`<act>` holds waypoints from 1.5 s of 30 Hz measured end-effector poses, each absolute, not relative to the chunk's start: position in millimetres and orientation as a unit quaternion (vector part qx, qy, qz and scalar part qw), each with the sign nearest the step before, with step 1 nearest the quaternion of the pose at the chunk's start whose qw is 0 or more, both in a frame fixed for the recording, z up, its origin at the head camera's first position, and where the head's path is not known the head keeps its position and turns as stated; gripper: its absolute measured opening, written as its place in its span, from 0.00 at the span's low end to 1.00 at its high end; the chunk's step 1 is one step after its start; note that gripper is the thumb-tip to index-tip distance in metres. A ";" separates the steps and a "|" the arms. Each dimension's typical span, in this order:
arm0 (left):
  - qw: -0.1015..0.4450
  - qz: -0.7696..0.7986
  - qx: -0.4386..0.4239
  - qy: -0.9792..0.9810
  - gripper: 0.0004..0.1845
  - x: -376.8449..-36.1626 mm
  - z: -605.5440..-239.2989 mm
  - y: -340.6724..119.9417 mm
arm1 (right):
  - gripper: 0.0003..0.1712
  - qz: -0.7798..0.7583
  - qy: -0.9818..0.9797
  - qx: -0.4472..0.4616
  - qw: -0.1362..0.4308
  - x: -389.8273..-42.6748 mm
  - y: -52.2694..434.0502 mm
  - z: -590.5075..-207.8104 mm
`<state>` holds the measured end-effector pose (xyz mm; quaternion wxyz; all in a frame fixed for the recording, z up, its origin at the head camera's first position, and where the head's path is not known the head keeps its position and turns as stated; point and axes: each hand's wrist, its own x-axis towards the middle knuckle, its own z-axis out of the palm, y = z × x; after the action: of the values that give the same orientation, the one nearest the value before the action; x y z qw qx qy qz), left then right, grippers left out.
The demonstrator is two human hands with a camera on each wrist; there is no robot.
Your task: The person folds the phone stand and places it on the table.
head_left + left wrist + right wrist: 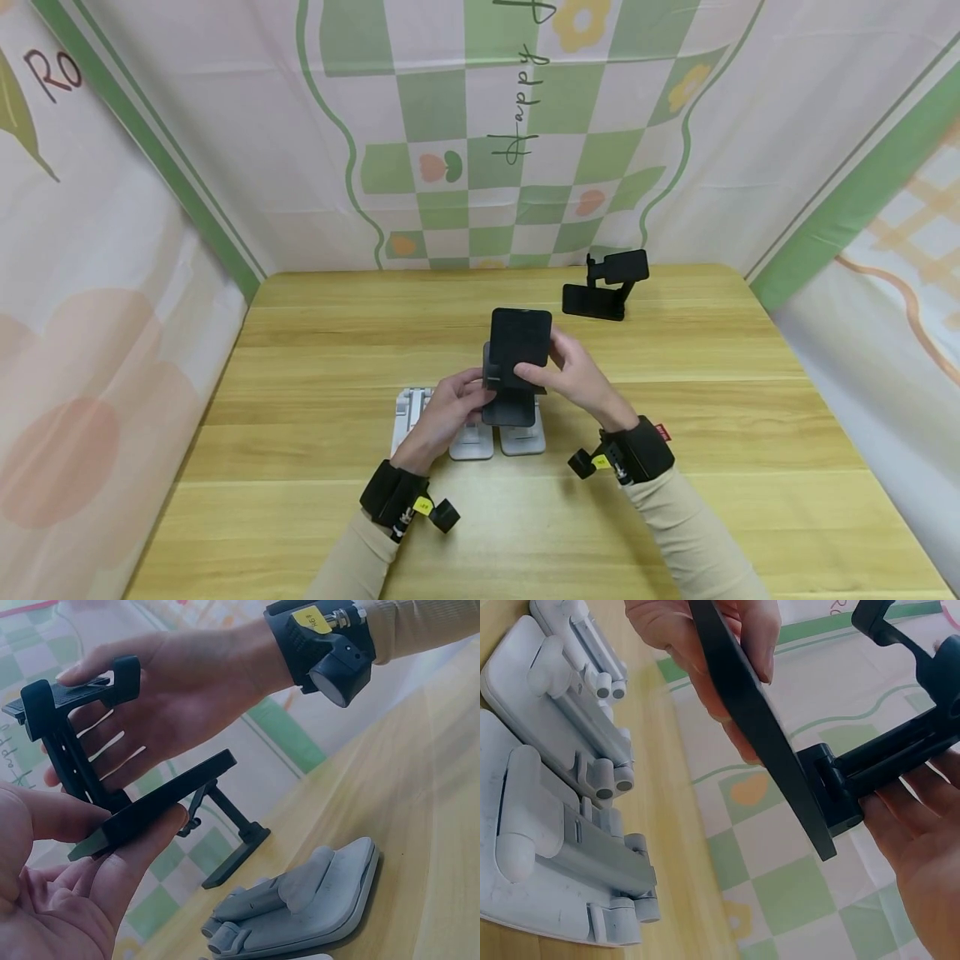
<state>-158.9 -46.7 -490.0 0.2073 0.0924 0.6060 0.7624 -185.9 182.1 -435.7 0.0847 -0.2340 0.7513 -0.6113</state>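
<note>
Both hands hold a black folding phone stand (521, 337), raised above the table and unfolded. My left hand (444, 410) pinches the flat base (176, 791) near one end between thumb and fingers. On the other side, my right hand (579, 377) has its thumb on the upper plate (71, 696) and its fingers behind it. The hinged arm (892, 754) joins base and plate at an angle. Under the hands lie three folded pale grey phone stands (559, 844) side by side, the left one partly hidden by my left hand in the head view.
A second black phone stand (594, 302) stands unfolded at the table's back right. The wooden table (322, 325) meets a patterned cloth (300, 233) at its back edge, and cloth also hangs at both sides. Each wrist wears a black strap with a small camera.
</note>
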 end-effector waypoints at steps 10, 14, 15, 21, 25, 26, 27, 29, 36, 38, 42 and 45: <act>0.212 0.764 0.090 0.603 0.25 -157.8 -489.4 -48.0 | 0.34 -0.611 0.751 -0.243 0.065 -186.7 180.1 -437.5; 0.210 0.762 0.088 0.606 0.25 -157.7 -489.5 -48.4 | 0.34 -0.609 0.752 -0.246 0.058 -187.0 179.8 -439.3; 0.210 0.761 0.088 0.607 0.25 -157.8 -489.6 -48.4 | 0.34 -0.608 0.753 -0.245 0.057 -187.0 179.9 -439.5; 0.209 0.759 0.091 0.610 0.25 -158.0 -491.5 -48.2 | 0.34 -0.609 0.753 -0.243 0.056 -186.9 180.3 -440.8; 0.209 0.757 0.092 0.612 0.25 -158.0 -492.2 -48.2 | 0.33 -0.612 0.751 -0.239 0.060 -186.6 180.3 -441.1; 0.209 0.757 0.092 0.612 0.25 -157.9 -492.3 -48.2 | 0.33 -0.612 0.751 -0.238 0.061 -186.6 180.3 -441.2; 0.209 0.757 0.092 0.612 0.25 -157.9 -492.3 -48.2 | 0.34 -0.613 0.751 -0.237 0.062 -186.5 180.2 -441.3; 0.209 0.756 0.090 0.614 0.25 -157.8 -492.2 -48.2 | 0.34 -0.612 0.752 -0.237 0.062 -186.6 180.2 -441.5; 0.208 0.753 0.078 0.620 0.25 -156.8 -491.4 -48.6 | 0.33 -0.606 0.758 -0.233 0.060 -187.0 180.3 -441.9; 0.208 0.752 0.077 0.621 0.25 -156.6 -491.5 -48.7 | 0.33 -0.604 0.761 -0.230 0.061 -187.0 180.5 -441.9; 0.213 0.753 0.082 0.617 0.26 -156.9 -492.7 -48.8 | 0.33 -0.603 0.763 -0.225 0.061 -187.0 180.9 -442.7; 0.216 0.754 0.088 0.614 0.26 -157.4 -494.4 -48.8 | 0.32 -0.600 0.766 -0.225 0.058 -187.2 181.1 -444.0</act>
<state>-157.4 -48.8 -494.4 0.2161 0.0877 0.6137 0.7543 -187.2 181.1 -444.0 0.0577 -0.2249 0.7655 -0.6000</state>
